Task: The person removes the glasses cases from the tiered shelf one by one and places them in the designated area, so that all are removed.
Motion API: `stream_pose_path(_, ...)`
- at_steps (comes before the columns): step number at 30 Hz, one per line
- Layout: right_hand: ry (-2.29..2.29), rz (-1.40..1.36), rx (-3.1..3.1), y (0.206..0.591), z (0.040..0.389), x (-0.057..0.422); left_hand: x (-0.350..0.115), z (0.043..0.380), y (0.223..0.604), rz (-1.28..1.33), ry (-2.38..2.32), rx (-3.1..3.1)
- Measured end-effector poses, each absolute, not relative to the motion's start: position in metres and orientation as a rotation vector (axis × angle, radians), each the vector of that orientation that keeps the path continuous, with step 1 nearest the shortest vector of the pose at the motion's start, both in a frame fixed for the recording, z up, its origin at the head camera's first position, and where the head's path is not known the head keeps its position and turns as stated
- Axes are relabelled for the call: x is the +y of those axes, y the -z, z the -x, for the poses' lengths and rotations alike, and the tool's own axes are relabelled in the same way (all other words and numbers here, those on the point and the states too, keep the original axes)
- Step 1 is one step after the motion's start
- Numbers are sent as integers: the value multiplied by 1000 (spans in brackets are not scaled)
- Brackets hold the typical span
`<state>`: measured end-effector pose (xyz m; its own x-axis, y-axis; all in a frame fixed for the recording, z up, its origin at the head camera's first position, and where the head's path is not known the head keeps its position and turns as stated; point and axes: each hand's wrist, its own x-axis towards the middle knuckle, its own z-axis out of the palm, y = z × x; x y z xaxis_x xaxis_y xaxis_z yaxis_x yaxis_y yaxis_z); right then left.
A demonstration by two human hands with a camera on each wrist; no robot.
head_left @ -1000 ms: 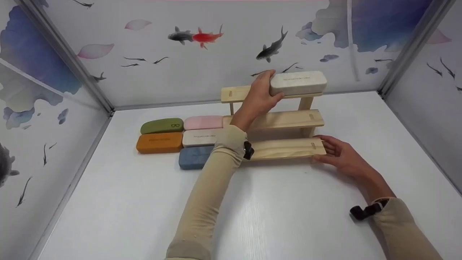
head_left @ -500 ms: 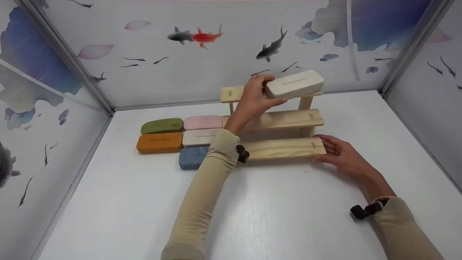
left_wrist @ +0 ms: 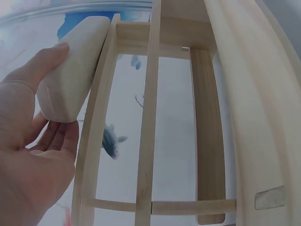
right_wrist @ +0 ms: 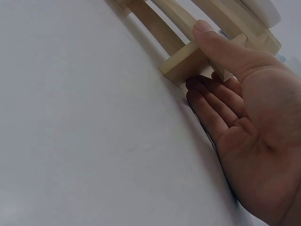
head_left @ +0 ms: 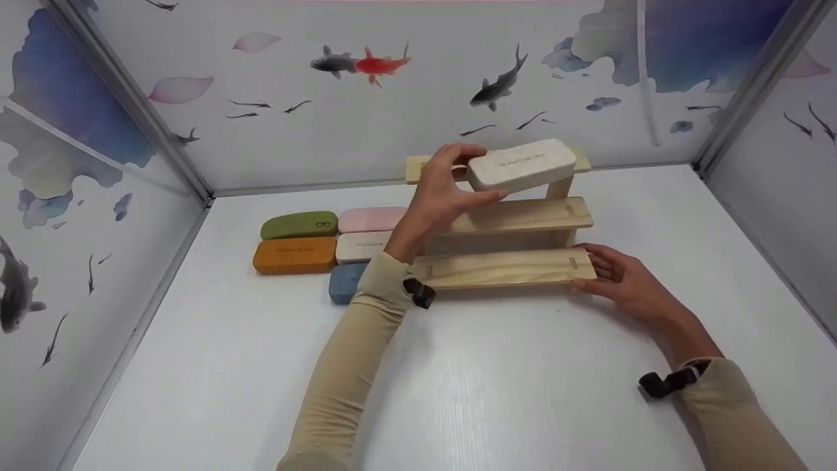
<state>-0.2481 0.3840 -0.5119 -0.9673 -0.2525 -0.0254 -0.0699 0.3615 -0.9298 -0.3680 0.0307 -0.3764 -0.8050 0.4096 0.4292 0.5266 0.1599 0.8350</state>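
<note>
My left hand point(head_left: 439, 191) grips a pale, off-white glasses case point(head_left: 523, 165) by its left end, thumb in front and fingers behind. The case is tilted, its right end higher, and overlaps the top shelf of a three-step wooden rack point(head_left: 507, 268) in the head view. In the left wrist view the same case point(left_wrist: 77, 70) lies along the rack's top board. My right hand point(head_left: 629, 284) holds the right end of the lowest shelf. There, in the right wrist view, the thumb point(right_wrist: 221, 44) lies over the board's end and the fingers reach under it.
Left of the rack, glasses cases lie close together on the white table point(head_left: 490, 379): green point(head_left: 297, 225), orange point(head_left: 294, 255), pink point(head_left: 373, 219), white point(head_left: 361, 247) and blue point(head_left: 345, 284). My left arm partly covers some. Printed panels point(head_left: 425, 118) wall the table in.
My left hand has lifted the off-white case from the top shelf, tilted it and drawn it left and toward me. The right hand keeps its place on the rack.
</note>
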Motion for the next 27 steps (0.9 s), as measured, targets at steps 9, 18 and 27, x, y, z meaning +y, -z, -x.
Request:
stream_pose_path(9, 1691, 324, 2441, 512, 248, 385, 4, 361, 383, 991, 1628, -2291)
stream_pose_path(18, 1687, 339, 2437, 513, 248, 386, -19, 354, 390, 1039, 1695, -2152)
stream_pose_path(27, 1683, 345, 2440, 511, 248, 382, -52, 343, 396, 1035, 1810, -2095)
